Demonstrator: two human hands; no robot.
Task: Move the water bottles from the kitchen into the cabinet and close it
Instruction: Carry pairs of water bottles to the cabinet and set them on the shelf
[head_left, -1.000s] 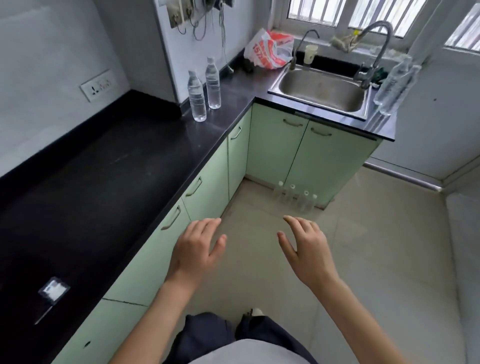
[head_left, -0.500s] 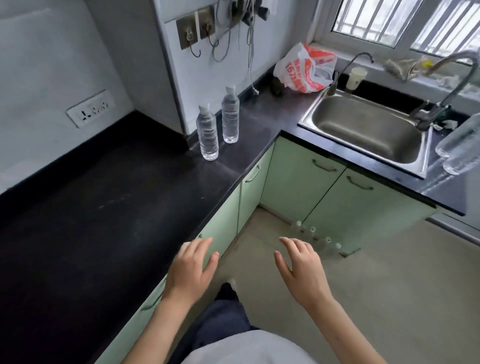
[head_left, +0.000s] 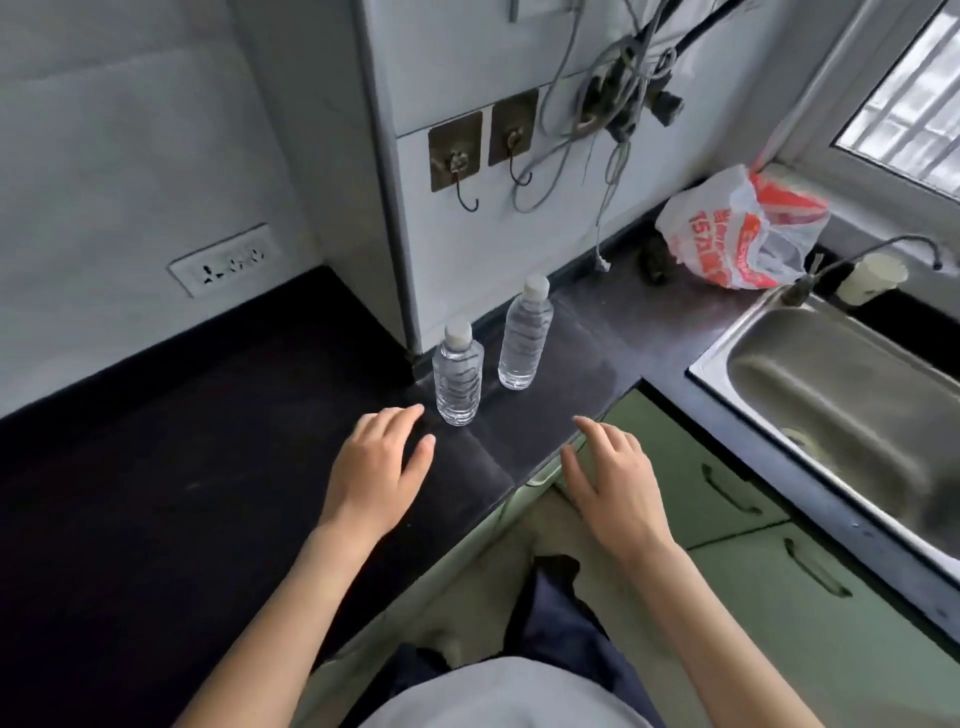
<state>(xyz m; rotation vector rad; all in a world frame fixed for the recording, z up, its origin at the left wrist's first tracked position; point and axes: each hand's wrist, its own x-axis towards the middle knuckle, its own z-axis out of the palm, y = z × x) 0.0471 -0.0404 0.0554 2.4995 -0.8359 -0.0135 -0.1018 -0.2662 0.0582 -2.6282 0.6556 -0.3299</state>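
now i am right up against the desk (head_left: 156, 467), where a second ago i stood back with both hands out over the floor. my left hand (head_left: 376, 467) hangs above the dark top with its fingers apart and relaxed, fingertips just short of the nearer water bottle (head_left: 458, 376) and not touching it. my right hand (head_left: 610, 478) is the same, fingers spread and holding nothing, out over the desk's front edge. the two bottles have not moved: the nearer one stands upright by the wall corner, and the farther water bottle (head_left: 522, 340) stands upright just behind and to its right, close but apart. both are capped and look full. so the walk-up is done and the pick-up has not begun. i judge each hand takes one bottle next, left on the nearer, right reaching past to the farther. the green cabinet doors (head_left: 675, 483) under the desk by the sink (head_left: 831, 384) all look shut, so one will need opening with my hands full, or a bottle set down first. which door is meant i cannot tell. a plastic bag (head_left: 743, 228) sits well clear.
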